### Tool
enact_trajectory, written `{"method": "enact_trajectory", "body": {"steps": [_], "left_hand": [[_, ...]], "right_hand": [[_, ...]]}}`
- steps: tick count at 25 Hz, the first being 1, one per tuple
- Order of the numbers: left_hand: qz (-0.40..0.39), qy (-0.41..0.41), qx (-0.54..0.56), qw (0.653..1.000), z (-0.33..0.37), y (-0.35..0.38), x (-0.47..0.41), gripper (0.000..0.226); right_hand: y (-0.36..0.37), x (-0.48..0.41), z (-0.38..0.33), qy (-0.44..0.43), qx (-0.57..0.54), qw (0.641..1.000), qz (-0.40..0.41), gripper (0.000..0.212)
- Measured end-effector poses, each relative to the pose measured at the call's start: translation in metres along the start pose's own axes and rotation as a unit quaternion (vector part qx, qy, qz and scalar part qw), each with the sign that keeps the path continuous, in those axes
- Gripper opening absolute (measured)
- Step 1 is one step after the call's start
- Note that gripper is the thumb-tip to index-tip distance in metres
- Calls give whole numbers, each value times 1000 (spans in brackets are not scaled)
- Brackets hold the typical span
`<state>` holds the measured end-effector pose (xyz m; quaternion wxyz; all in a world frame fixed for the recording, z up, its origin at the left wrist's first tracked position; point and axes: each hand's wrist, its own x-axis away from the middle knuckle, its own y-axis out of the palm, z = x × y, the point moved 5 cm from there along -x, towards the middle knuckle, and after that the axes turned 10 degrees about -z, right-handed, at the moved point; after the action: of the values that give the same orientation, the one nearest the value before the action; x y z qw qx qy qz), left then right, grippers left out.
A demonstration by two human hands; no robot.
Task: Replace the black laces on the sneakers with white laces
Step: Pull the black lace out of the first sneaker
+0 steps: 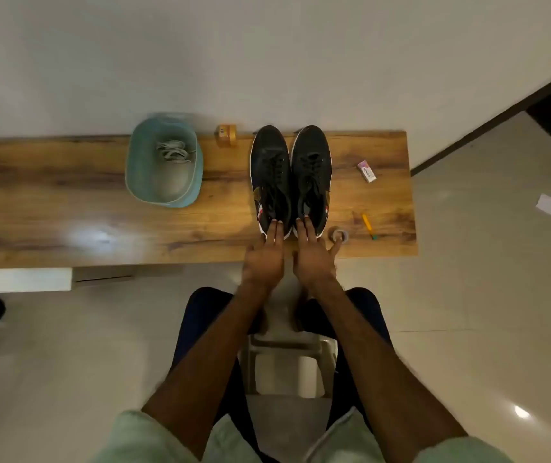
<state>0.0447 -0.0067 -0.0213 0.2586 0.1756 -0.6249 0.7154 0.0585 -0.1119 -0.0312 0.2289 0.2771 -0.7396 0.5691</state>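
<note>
Currently we reach both arms out over the wooden table, and both hands lie flat with the fingers straight, gripping nothing. Our left hand touches the heel of the left sneaker with its fingertips, and our right hand touches the heel of the right sneaker the same way. The two black sneakers stand side by side, touching, toes pointing toward the wall, and the black laces are threaded in both. The white laces lie in a loose heap inside a teal basket, which sits on the table left of the shoes. Between basket and shoes, at the far edge, stands an amber tape roll. To the right lie a small eraser box, a yellow pencil and a clear tape roll just beside our right hand.
</note>
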Motion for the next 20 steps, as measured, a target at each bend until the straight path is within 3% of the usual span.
{"method": "enact_trajectory", "body": {"steps": [12, 15, 20], "left_hand": [[199, -68, -16, 978, -3, 31, -32, 60], [153, -52, 53, 985, -2, 32, -9, 57], [122, -33, 99, 987, -12, 30, 13, 60]], "right_hand": [[29, -16, 1, 7, 67, 978, 196, 76], [31, -1, 2, -24, 6, 993, 120, 88], [29, 15, -1, -106, -37, 990, 86, 95]]}}
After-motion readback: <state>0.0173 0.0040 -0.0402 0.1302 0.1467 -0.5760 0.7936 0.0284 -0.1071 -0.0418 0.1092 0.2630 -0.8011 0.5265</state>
